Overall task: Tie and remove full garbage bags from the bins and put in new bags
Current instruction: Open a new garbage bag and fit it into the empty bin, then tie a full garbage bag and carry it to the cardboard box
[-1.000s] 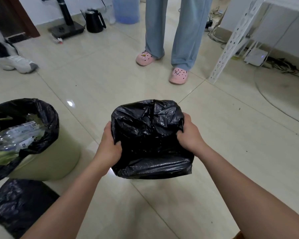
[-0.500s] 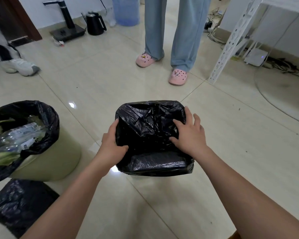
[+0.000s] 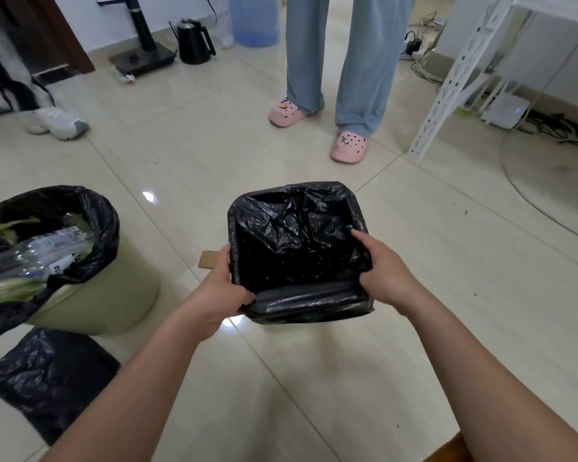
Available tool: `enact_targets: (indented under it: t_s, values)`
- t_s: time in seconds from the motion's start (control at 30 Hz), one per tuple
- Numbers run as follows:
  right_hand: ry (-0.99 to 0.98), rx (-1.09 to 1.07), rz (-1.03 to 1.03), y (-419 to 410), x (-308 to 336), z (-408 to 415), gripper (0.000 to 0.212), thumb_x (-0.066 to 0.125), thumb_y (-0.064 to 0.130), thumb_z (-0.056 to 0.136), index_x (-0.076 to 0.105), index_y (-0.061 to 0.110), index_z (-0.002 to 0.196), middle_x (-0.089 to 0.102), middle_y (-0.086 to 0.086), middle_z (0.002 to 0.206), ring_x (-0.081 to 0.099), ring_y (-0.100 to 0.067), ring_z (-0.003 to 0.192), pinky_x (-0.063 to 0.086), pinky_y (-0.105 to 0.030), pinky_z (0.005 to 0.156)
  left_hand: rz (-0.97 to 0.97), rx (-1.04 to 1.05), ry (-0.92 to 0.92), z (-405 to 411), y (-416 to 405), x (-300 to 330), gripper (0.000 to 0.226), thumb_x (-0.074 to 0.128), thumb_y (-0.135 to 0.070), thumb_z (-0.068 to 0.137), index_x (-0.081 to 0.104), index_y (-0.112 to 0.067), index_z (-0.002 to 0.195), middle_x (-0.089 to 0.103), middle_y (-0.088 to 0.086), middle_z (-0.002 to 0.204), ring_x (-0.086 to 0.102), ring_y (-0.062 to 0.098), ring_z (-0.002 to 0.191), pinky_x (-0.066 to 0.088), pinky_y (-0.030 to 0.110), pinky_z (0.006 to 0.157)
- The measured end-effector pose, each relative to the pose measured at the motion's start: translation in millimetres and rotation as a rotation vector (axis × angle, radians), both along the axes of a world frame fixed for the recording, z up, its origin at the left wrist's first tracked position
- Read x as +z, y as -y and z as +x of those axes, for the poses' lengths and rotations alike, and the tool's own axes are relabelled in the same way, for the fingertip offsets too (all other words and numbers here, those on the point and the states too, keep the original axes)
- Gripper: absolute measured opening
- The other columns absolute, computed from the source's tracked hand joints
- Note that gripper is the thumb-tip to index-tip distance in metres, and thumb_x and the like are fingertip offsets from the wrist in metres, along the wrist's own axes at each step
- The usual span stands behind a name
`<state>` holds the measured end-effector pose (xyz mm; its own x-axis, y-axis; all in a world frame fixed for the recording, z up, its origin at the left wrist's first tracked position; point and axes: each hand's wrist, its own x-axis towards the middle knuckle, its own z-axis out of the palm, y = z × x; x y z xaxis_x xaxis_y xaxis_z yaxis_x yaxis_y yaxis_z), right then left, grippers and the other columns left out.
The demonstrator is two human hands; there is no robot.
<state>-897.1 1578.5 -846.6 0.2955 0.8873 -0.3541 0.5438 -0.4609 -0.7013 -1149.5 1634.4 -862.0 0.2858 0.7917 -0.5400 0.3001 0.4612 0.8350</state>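
A small square bin lined with a fresh black bag (image 3: 297, 235) stands on the floor in front of me. The bag is folded over the rim and its inside is open and dark. My left hand (image 3: 224, 288) grips the bag's edge at the near left corner. My right hand (image 3: 381, 265) grips the bag at the right rim, fingers curled over the edge. At the left a round pale green bin (image 3: 114, 295) holds a full black bag (image 3: 90, 228) with plastic bottles and green waste showing.
A folded black bag (image 3: 47, 378) lies on the tiles at the lower left. A person in blue trousers and pink clogs (image 3: 347, 145) stands just beyond the bin. A white rack leg (image 3: 447, 95), cables, a black kettle (image 3: 194, 41) and a white shoe (image 3: 54, 123) ring the floor.
The bag lay bunched over the bin's top; now it is pushed down inside and spread open. My right hand moved from the bag's top to the right rim.
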Motion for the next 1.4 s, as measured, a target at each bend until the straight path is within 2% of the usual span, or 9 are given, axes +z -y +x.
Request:
enact_targets:
  t_s: [0.13, 0.23, 0.33, 0.47, 0.6, 0.83, 1.03, 1.23, 1.4]
  values:
    - [0.097, 0.009, 0.006, -15, 2, 8, 0.073, 0.047, -0.004, 0.084, 0.031, 0.023, 0.151, 0.033, -0.007, 0.151, 0.036, -0.025, 0.136, 0.032, -0.030, 0.111, 0.050, 0.031, 0.032, 17, 6, -3, 0.091, 0.052, 0.020, 0.083, 0.026, -0.050, 0.135, 0.050, -0.016, 0.115, 0.058, 0.013, 0.103, 0.057, 0.028, 0.069]
    - [0.257, 0.006, 0.041, -22, 8, -2, 0.060, 0.055, 0.016, 0.091, 0.037, 0.024, 0.147, 0.026, -0.012, 0.153, 0.025, -0.032, 0.139, 0.028, -0.039, 0.111, 0.127, 0.032, -0.100, 18, 7, 0, 0.089, 0.069, 0.005, 0.081, 0.027, -0.047, 0.139, 0.047, -0.011, 0.130, 0.052, 0.016, 0.118, 0.050, 0.034, 0.093]
    - [0.243, -0.028, 0.195, -30, 19, -18, 0.050, 0.057, 0.021, 0.092, 0.046, 0.026, 0.141, 0.025, -0.010, 0.154, 0.018, -0.031, 0.139, 0.029, -0.045, 0.110, 0.160, 0.087, -0.330, 8, 10, 9, 0.098, 0.079, -0.020, 0.079, 0.014, -0.037, 0.150, 0.026, -0.002, 0.150, 0.036, 0.022, 0.133, 0.036, 0.041, 0.108]
    - [0.121, 0.021, 0.290, -43, 27, -47, 0.043, 0.057, 0.020, 0.093, 0.052, 0.023, 0.135, 0.030, -0.011, 0.151, 0.023, -0.030, 0.137, 0.027, -0.040, 0.110, 0.263, 0.160, -0.502, -24, 22, 38, 0.087, 0.072, -0.025, 0.086, 0.014, -0.037, 0.150, 0.017, 0.002, 0.156, 0.031, 0.023, 0.138, 0.034, 0.040, 0.108]
    - [0.040, 0.135, 0.345, -49, 26, -77, 0.042, 0.057, 0.020, 0.093, 0.051, 0.022, 0.136, 0.031, -0.010, 0.149, 0.021, -0.028, 0.136, 0.028, -0.041, 0.110, 0.466, 0.152, -0.829, -68, 30, 80, 0.082, 0.070, -0.020, 0.086, 0.021, -0.023, 0.151, 0.024, 0.012, 0.147, 0.036, 0.025, 0.127, 0.028, 0.031, 0.106]
    - [0.175, 0.275, 0.318, -48, 5, -103, 0.042, 0.058, 0.019, 0.093, 0.052, 0.021, 0.134, 0.033, -0.008, 0.148, 0.021, -0.027, 0.136, 0.031, -0.041, 0.108, 0.543, 0.113, -1.063, -136, 31, 88, 0.078, 0.071, -0.023, 0.083, 0.028, -0.023, 0.148, 0.027, 0.012, 0.141, 0.028, 0.032, 0.131, 0.033, 0.046, 0.108]
    - [0.289, 0.344, 0.343, -52, -7, -136, 0.038, 0.059, 0.013, 0.091, 0.058, 0.016, 0.129, 0.038, -0.012, 0.143, 0.024, -0.028, 0.133, 0.028, -0.039, 0.108, 0.824, 0.083, -1.153, -176, -13, 90, 0.060, 0.073, -0.025, 0.079, 0.049, -0.022, 0.134, 0.033, 0.014, 0.142, 0.034, 0.039, 0.126, 0.038, 0.059, 0.099]
    - [0.319, 0.401, 0.410, -56, -5, -201, 0.036, 0.065, 0.010, 0.087, 0.063, 0.015, 0.123, 0.041, -0.011, 0.141, 0.027, -0.026, 0.131, 0.027, -0.032, 0.104, 0.653, 0.070, -1.220, -237, -56, 66, 0.059, 0.065, -0.033, 0.087, 0.044, -0.017, 0.140, 0.023, 0.015, 0.149, 0.023, 0.039, 0.133, 0.031, 0.057, 0.105]
    - [0.278, 0.476, 0.389, -58, 2, -257, 0.039, 0.066, 0.014, 0.088, 0.059, 0.030, 0.124, 0.034, 0.013, 0.128, 0.025, -0.008, 0.130, 0.017, -0.019, 0.103, 0.635, 0.025, -1.233, -263, -88, 44, 0.057, 0.060, -0.034, 0.090, 0.038, -0.018, 0.140, 0.013, 0.015, 0.154, 0.014, 0.038, 0.140, 0.016, 0.056, 0.114]
